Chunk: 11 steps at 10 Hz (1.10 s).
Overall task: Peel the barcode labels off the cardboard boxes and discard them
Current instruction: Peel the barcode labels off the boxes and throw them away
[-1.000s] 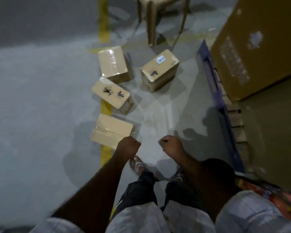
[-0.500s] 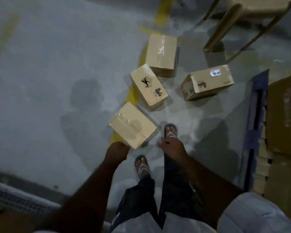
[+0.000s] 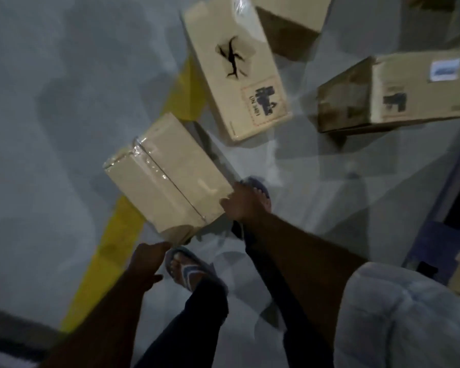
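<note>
On the grey floor [image 3: 51, 128], a pale taped cardboard box [image 3: 165, 176] is touched by the right grip [image 3: 241, 204], whose closure cannot be told; the left grip [image 3: 146, 258] is spread loosely beside it. A white label [image 3: 445, 70] is borne by a brown cardboard box [image 3: 409, 102] farther right.

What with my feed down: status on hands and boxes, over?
Left hand open, beside nearest box. Right hand at its near edge, grip unclear. No label on its top; white label on far-right box. Nothing in the way.

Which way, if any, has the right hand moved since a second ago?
Yes. The right hand went forward to the nearest taped box, now at its edge; earlier it hung short.
</note>
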Tool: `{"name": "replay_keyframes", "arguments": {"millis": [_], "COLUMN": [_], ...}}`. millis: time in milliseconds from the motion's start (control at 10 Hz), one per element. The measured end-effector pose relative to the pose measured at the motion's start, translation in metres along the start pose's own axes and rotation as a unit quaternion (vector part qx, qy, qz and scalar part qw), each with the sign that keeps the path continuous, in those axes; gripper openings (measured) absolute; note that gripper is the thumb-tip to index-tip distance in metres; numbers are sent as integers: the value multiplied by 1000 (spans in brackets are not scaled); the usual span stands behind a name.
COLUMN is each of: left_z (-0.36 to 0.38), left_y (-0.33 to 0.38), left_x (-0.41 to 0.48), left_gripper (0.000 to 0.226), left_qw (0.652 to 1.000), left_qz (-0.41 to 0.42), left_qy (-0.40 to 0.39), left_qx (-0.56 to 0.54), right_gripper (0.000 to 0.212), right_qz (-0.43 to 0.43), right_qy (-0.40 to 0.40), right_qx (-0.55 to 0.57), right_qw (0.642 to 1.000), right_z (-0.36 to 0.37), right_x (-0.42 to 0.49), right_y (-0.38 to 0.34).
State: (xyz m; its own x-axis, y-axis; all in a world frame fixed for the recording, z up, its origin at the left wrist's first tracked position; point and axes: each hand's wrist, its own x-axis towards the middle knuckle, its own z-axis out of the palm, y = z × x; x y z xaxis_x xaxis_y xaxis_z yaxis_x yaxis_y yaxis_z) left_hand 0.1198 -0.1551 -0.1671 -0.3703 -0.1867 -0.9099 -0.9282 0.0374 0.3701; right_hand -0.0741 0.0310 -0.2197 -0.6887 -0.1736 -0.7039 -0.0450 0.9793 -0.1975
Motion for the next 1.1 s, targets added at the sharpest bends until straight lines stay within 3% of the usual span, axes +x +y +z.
{"name": "replay_keyframes", "arguments": {"millis": [100, 200, 400, 500, 600, 700, 800, 900, 1000, 1100], "left_z": [33, 43, -24, -84, -125, -145, -162, -174, -175, -163], "left_y": [7, 9, 67, 111, 167, 204, 219, 222, 210, 197], "left_x": [41, 51, -31, -95, -178, -258, -331, -396, -451, -499], "left_gripper": [32, 32, 37, 63, 30, 28, 35, 39, 33, 54], "left_qw": [950, 952, 949, 942, 935, 924, 904, 861, 843, 826], "left_qz": [-192, -182, -74, -33, 18, 51, 55, 47, 55, 77], "left_qy": [1, 22, 166, 199, 198, 212, 237, 304, 350, 388], "left_qx": [-247, -246, -256, -270, -293, -313, -352, -404, -405, -402], "right_gripper": [54, 64, 32, 34, 28, 24, 30, 48, 44, 58], "right_qz": [29, 35, -63, -126, -170, -211, -236, -212, -200, -170], "right_qy": [-37, -172, -127, -81, -88, -114, -109, -108, -122, -102], "right_qx": [5, 47, 200, 244, 273, 305, 312, 355, 394, 375], "right_qw": [999, 983, 970, 958, 943, 922, 914, 904, 889, 906], "right_z": [16, 26, -71, -161, -244, -313, -367, -407, -424, -422], "right_x": [17, 31, -11, -52, -103, -161, -222, -278, -326, -350], "right_y": [1, -3, -49, -100, -147, -180, -207, -232, -248, -254]}}
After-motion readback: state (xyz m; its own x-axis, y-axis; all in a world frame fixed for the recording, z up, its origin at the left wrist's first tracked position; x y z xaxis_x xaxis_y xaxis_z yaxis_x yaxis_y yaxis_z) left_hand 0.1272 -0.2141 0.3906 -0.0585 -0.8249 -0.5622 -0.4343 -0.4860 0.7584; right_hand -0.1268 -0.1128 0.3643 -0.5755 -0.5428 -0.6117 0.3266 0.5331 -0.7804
